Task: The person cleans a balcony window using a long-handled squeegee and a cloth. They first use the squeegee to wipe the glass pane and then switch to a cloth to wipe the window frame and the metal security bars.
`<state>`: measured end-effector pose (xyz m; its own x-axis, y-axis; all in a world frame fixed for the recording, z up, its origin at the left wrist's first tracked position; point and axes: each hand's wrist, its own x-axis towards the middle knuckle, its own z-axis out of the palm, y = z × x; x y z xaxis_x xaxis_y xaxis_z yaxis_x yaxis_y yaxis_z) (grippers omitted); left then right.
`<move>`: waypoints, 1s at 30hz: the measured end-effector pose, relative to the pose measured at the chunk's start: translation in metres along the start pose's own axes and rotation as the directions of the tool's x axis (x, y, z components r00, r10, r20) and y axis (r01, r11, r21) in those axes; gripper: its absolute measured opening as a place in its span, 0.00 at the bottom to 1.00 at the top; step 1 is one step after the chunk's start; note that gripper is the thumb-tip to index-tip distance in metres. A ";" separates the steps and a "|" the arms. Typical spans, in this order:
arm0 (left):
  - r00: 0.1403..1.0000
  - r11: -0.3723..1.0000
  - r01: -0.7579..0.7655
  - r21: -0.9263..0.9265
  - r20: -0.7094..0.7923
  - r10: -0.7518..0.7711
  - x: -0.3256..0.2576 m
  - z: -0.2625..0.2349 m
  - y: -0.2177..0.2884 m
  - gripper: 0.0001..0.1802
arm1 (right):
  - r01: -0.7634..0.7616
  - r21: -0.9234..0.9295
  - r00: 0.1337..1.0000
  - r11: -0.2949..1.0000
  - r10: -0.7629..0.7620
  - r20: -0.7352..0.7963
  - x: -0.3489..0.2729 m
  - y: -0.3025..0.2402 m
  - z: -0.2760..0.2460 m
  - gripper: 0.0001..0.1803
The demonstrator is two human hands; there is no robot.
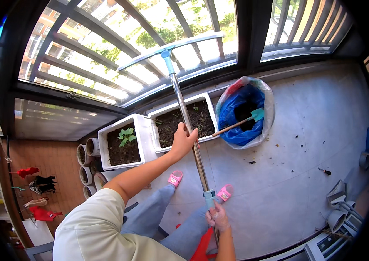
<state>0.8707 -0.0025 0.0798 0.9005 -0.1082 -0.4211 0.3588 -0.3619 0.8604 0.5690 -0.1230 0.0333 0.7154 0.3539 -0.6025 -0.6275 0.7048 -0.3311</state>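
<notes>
A long-handled squeegee (185, 112) stretches from the lower middle up to the window. Its wide light-blue and grey head (149, 53) lies across the window glass (119, 48); whether the blade touches the pane I cannot tell. My left hand (184, 140) is closed round the shiny metal pole about halfway along. Lower down, just below the blue collar (209, 194), my right hand (218, 218) grips the handle and seems to wear a thin clear glove. A red cloth or strap (202, 247) hangs beside my right wrist; what it belongs to is hidden.
Two white planter boxes (142, 122) of soil stand below the window, one with a leafy plant (127, 136). Right of them sits a blue-lined bag (230, 126) with a small shovel (256, 115). Pots (84, 155) crowd the left; more pots (336, 220) lie right.
</notes>
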 end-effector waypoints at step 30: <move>0.999 0.997 0.001 0.072 -0.040 0.002 0.140 0.104 -0.159 0.14 | -0.048 -0.195 0.998 0.980 0.041 -0.042 0.134 -0.030 -0.186 0.34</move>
<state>0.9144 -0.0568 -0.1460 0.9103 -0.0717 -0.4077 0.3411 -0.4281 0.8369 0.6263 -0.2109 -0.1723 0.6756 0.3565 -0.6453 -0.7091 0.5536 -0.4366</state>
